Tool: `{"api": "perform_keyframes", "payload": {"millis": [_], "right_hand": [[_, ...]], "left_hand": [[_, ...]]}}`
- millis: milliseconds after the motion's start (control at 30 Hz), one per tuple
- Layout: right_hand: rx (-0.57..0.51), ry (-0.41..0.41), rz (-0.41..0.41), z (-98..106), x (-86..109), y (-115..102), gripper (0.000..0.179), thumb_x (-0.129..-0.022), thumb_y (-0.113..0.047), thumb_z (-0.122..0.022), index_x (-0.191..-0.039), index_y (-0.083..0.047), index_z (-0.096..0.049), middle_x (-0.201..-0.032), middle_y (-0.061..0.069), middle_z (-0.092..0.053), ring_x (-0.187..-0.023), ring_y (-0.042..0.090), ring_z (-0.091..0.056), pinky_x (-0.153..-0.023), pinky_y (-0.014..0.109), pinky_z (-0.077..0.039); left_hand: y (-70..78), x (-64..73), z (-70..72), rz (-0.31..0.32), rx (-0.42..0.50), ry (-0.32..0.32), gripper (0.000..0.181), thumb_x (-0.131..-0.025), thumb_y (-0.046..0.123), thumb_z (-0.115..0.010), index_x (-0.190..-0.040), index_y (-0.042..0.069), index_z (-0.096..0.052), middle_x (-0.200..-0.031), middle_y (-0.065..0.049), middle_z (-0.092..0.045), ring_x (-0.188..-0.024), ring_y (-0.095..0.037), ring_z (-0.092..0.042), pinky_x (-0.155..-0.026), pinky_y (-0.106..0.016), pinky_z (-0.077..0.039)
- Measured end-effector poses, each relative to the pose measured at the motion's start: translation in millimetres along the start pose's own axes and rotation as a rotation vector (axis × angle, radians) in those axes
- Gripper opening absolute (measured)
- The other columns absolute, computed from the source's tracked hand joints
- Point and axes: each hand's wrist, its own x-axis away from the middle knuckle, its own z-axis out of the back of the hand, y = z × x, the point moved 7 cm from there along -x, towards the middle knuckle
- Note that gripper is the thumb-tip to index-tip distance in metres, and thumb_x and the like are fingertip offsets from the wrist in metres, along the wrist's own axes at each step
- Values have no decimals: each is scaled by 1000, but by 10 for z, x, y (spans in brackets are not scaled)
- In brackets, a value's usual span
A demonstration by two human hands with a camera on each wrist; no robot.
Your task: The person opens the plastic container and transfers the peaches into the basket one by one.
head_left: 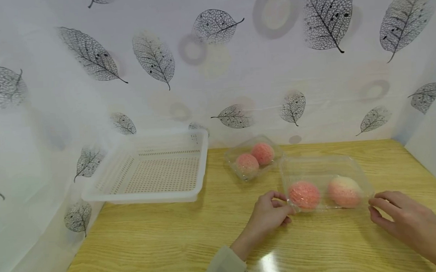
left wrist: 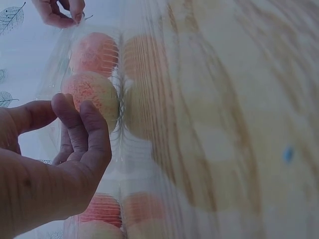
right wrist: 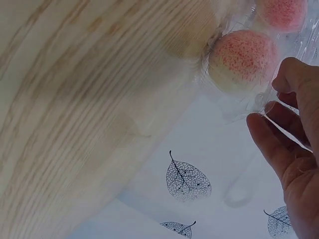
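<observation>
Right hand (head_left: 404,215) and left hand (head_left: 268,214), lower right, seemingly pinch and steady the clear box (head_left: 321,167); next needs even pressure.

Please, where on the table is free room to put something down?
The table is bare in front of the white basket, left of the left grip, and behind the right grip, right of the larger clear container. Crowded: around that container, with both grips and the smaller container close.

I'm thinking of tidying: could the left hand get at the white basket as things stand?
Probably yes: only bare tabletop seems to lie between the left hand and the white basket, though it would likely first have to release the nearer clear container.
</observation>
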Motion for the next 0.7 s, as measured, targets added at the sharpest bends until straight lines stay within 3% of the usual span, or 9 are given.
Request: {"api": "perform_keyframes", "payload": {"millis": [167,367,700], "right_hand": [[-1,-6,-36,-23,22,44,69,-112,-43,-19,-77,-9,-68,-75,0,-63,-62,18,-57,-55,17,-44],[-16,-78,-90,-63,74,123,73,-110,-51,-15,-79,-13,-69,-76,-3,-64,-71,16,-58,-65,8,-42],[-3,-115,-54,-86,44,135,73,-110,-48,-12,-77,-14,-67,-76,-5,-62,-69,19,-60,-61,13,-43]], "left_hand": [[0,5,5,0,0,-5,24,-84,12,-79,-102,15,-63,-79,-2,-71,-61,-13,-61,-60,-21,-53],[8,1,3,-9,-16,-7,23,-85,10,-77,-102,15,-63,-79,-2,-72,-61,-12,-60,-60,-21,-53],[-5,-10,4,-12,-26,-10,23,-85,11,-78,-102,15,-63,-79,-2,-72,-61,-12,-60,-61,-23,-53]]}}
